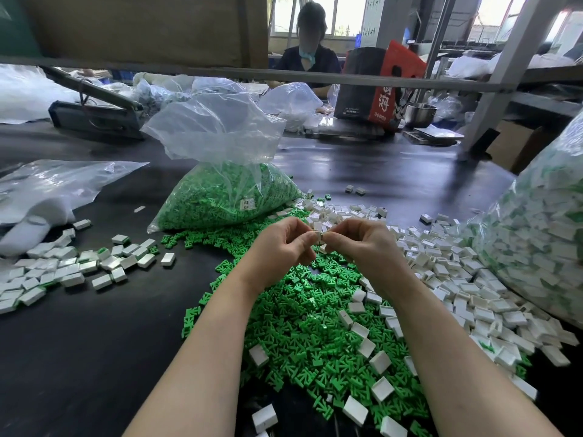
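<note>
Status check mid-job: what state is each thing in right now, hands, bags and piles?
left hand, pinching the white housing at its fingertips.
right hand, pinching the same white housing.
white housing, held up between both hands, above the piles.
green-clip bag, mouth open, slumped on the table.
loose green clips, spread under the forearms.
loose white housings, scattered at right.
large bag, stuffed with white-and-green pieces; mouth out of view.

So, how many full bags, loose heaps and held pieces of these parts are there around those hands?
Bags: 2, green bag and white bag
Heaps: 3, green heap, right white heap and left white heap
Held piece: 1
Total: 6
</note>
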Demonstrator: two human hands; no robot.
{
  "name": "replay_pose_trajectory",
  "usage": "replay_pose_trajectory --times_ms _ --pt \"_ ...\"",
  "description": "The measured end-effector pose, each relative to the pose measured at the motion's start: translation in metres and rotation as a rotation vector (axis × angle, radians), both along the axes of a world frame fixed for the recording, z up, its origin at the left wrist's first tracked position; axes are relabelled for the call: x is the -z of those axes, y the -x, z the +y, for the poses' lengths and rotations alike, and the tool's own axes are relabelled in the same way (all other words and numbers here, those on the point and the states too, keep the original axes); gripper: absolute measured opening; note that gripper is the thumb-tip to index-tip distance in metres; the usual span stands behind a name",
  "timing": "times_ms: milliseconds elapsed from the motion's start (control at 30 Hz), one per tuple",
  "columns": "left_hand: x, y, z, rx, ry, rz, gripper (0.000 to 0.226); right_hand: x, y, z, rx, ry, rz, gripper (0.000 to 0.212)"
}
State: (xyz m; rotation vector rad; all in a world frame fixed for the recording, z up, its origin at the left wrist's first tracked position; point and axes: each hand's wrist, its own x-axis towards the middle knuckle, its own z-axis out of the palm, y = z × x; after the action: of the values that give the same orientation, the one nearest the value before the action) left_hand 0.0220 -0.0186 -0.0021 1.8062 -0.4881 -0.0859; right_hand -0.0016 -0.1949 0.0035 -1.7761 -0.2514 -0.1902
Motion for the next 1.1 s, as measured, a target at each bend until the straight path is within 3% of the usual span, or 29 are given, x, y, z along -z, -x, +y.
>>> replay_pose_trajectory --times_ms 233,367,600,767,1100 --pt "-0.001 0.004 0.0 0.076 -0.027 0.064 0.03 -0.001 -0.002 0.002 -0.073 0.138 0.054 0.015" --pt "-0.001 0.004 -0.003 0.117 -0.008 0.128 0.023 0.001 -0.002 0.0 -0.2 0.102 0.204 0.02" --pt "-0.001 0.005 -0.008 0.156 0.075 0.212 0.025 0.001 0.002 -0.001 -0.302 -0.1 0.3 0.017" --pt "0.005 0.005 -0.007 0.183 0.021 0.26 0.014 0.005 0.003 -0.003 -0.347 -0.126 0.345 0.023" --pt "0.007 0.005 -0.004 0.213 -0.025 0.257 0.016 0.013 -0.001 -0.01 -0.391 -0.045 0.337 0.015"
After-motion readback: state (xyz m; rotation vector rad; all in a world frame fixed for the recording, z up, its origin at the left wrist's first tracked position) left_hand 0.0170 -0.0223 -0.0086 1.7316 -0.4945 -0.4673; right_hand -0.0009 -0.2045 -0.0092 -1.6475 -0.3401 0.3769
